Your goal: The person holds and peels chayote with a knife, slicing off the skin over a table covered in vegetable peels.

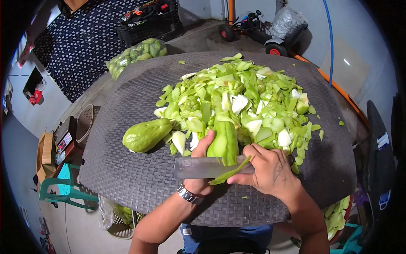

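My left hand (202, 147) is closed around a partly peeled chayote (224, 142), its thumb along the side; its other fingers are mostly hidden. My right hand (272, 171) grips a broad-bladed knife (195, 167), its handle hidden in the fingers. The blade lies across the chayote's near end, pointing left. A long strip of green peel (226, 174) hangs over the blade near my right thumb. Left of the hands lies a whole unpeeled chayote (146, 135). Beyond them spreads a heap of peels and pale cut pieces (270, 97).
The work lies on a grey woven-pattern table (122, 182). Behind it sits a clear bag of chayotes (141, 55). At left are a teal chair (63, 186) and a scale (64, 142). Below stand a basket (122, 230) and a red-rimmed container of green pieces (337, 218).
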A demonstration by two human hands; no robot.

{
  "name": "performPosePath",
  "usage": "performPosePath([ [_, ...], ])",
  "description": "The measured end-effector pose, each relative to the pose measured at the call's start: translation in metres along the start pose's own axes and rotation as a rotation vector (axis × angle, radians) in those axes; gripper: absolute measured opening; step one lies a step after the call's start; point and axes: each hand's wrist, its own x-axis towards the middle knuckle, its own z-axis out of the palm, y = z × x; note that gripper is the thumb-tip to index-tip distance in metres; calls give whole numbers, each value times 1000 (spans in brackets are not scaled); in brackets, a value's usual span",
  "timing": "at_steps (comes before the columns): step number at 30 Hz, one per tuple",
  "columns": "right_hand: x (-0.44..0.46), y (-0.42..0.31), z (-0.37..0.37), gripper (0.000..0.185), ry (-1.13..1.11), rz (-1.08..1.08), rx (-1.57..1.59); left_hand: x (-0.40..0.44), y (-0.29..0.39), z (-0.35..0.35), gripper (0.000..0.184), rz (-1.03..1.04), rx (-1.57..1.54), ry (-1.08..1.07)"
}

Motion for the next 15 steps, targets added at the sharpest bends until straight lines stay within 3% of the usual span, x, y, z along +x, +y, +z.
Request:
performPosePath([
  [12, 3, 29, -11, 72, 15, 121, 82, -3, -11, -5, 58, 47, 214, -16],
  [15, 3, 8, -14, 72, -95, 45, 104, -1, -4, 4, 54, 26, 32, 19],
])
